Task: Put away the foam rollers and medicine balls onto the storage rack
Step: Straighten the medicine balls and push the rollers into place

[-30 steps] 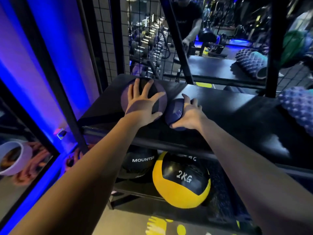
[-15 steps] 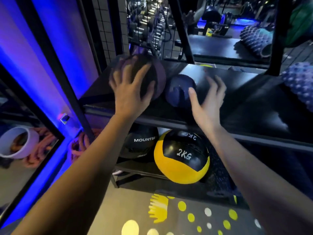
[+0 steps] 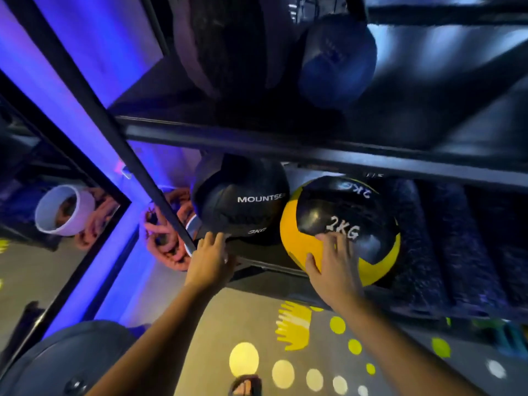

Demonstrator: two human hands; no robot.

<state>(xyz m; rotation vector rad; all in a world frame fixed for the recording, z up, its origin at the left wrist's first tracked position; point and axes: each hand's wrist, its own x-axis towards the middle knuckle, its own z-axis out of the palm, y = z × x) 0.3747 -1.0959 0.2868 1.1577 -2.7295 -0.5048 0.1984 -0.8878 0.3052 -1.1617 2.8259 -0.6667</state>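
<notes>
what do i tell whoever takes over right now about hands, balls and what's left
Left hand: open, fingertips at the lower shelf edge under the black ball.
Right hand: open, spread on the yellow 2KG ball.
Done: large dark ball and blue ball sit on the upper shelf; foam rollers on the lower.
Left: cannot tell from this view what remains off the rack.

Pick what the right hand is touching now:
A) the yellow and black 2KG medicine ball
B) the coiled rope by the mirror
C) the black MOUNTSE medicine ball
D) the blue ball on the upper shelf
A: the right hand lies with its fingers spread on the front of the yellow and black 2KG medicine ball.
</notes>
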